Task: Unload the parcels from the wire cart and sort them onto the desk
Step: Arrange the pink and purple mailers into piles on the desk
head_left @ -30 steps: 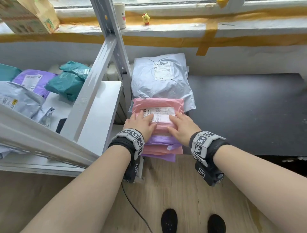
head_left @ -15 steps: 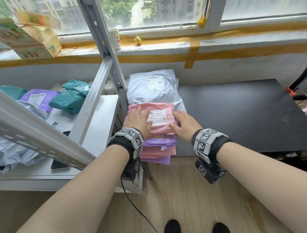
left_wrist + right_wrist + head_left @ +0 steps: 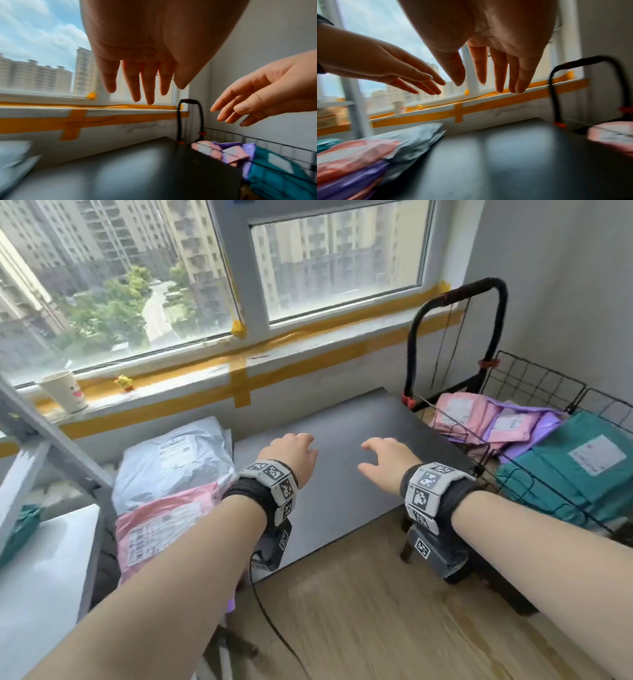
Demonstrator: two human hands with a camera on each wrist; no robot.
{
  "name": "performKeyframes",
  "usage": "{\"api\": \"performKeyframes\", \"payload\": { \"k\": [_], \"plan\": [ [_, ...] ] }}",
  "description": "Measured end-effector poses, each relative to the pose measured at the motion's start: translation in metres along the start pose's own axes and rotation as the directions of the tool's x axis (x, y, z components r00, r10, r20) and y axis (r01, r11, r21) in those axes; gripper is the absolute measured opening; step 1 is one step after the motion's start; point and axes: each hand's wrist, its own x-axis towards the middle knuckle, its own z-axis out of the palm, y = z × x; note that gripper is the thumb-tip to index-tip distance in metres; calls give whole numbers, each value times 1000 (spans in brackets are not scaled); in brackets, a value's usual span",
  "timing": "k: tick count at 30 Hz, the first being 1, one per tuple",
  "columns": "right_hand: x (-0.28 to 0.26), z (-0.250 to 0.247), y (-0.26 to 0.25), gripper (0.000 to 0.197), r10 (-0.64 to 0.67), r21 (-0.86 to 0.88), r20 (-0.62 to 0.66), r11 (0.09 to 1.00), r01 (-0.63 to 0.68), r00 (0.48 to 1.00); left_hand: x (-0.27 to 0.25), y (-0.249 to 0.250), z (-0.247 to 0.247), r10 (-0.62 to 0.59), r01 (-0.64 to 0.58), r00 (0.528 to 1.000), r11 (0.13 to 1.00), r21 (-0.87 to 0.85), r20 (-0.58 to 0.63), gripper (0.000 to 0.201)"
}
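Note:
Both hands hover empty above the dark desk [image 3: 342, 474], fingers straight and spread. My left hand [image 3: 294, 453] is just right of the stacked parcels; my right hand [image 3: 383, 460] is nearer the wire cart [image 3: 534, 385]. On the desk's left end a pink parcel [image 3: 164, 525] tops a pink and purple stack, with a grey parcel [image 3: 174, 460] behind it. The cart at the right holds pink parcels [image 3: 459, 412], purple parcels [image 3: 534, 436] and a large teal parcel [image 3: 565, 474]. The left wrist view shows my left hand's fingers [image 3: 135, 83] straight, and the right wrist view my right hand's fingers [image 3: 500, 73] likewise.
A grey metal shelf frame [image 3: 51, 446] and a white shelf board [image 3: 41, 577] stand left of the desk, with a teal parcel [image 3: 20, 529] on it. A paper cup [image 3: 65, 392] and a small yellow toy [image 3: 125, 383] sit on the taped windowsill. The cart's black handle [image 3: 479, 296] rises beside the desk's right end.
Both hands have lifted off the pink parcel on the stack and moved right over the bare desk. The head view has swung up and right, bringing the wire cart into sight.

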Motion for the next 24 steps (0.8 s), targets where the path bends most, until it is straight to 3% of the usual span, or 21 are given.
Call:
{"api": "performKeyframes", "payload": {
  "k": [7,13,18,24],
  "plan": [
    [-20,-90,139,42,154,10,-138,988,-154,978,55,164,2,232,-232,973,973,-5,-13,41],
    [-40,-139,243,34,280,69,-194,960,-272,940,86,284,21,340,-340,940,940,-21,23,32],
    [-44,-165,311,37,379,102,-202,925,-365,903,115,348,39,372,-369,922,928,-42,107,37],
    [-11,-184,357,33,424,130,-211,905,-405,881,165,391,49,394,-397,904,918,-12,165,41]
  ]
}}
